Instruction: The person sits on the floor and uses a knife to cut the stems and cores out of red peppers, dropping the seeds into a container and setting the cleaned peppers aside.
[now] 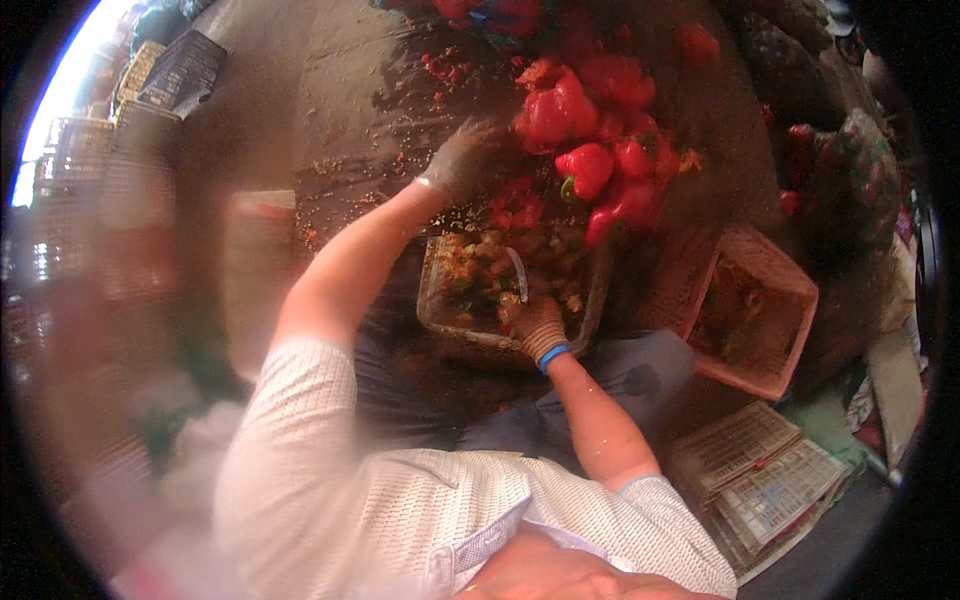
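Note:
My left hand (pixel 467 162), in a pale glove, reaches out over the dark sheet just left of a heap of red bell peppers (pixel 587 170). Its fingers fade into shadow and blur, so their pose is unclear. Closed in a brown ribbed glove with a blue cuff, my right hand (pixel 538 320) grips a small knife (pixel 518 274) whose curved blade points up and away from me. That hand is over a rectangular tub (pixel 432 300) between my legs, which holds pepper cores and scraps (pixel 475 262).
An orange-pink crate (pixel 790 345) lies tilted at the right, above flattened white plastic crates (pixel 770 470). Pale seeds (pixel 345 185) litter the dark ground sheet. Stacked crates (pixel 75 190) line the left side, and filled sacks (pixel 850 190) stand at the far right.

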